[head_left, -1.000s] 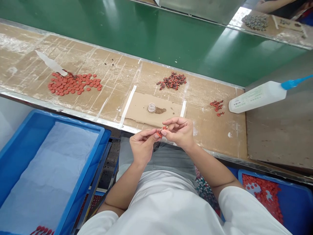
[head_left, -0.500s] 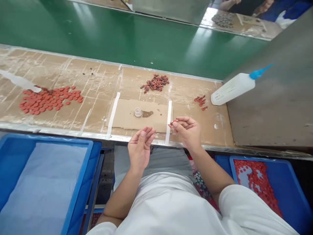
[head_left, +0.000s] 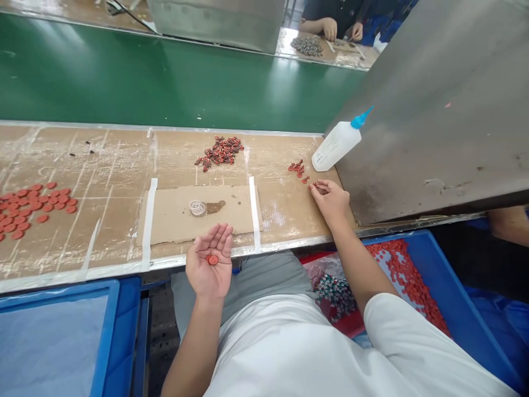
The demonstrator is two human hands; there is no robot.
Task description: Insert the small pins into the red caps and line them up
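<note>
My left hand (head_left: 209, 267) is palm up over the table's front edge, its fingers stretched out. A small red disc (head_left: 212, 259) lies loose on the palm. On the right of the table, my right hand (head_left: 330, 199) has thumb and fingers pinched around a small red-and-dark piece, mostly hidden by the fingertips. Just beyond those fingertips lies a small group of red-and-dark pieces (head_left: 298, 167). A small clear round cup (head_left: 197, 208) stands on a taped cardboard sheet (head_left: 173, 220), beside a brown wet stain.
A white bottle with a blue nozzle (head_left: 336, 146) leans against the metal wall (head_left: 397, 127). Behind the cardboard is a pile of red-and-dark pieces (head_left: 221, 153); red discs (head_left: 31, 205) spread at left. Blue trays (head_left: 113, 331) flank me below. A co-worker's hands (head_left: 342, 30) show across.
My right hand has moved right, to the small group of pieces. The left hand has opened flat, revealing the red disc. The view has shifted right.
</note>
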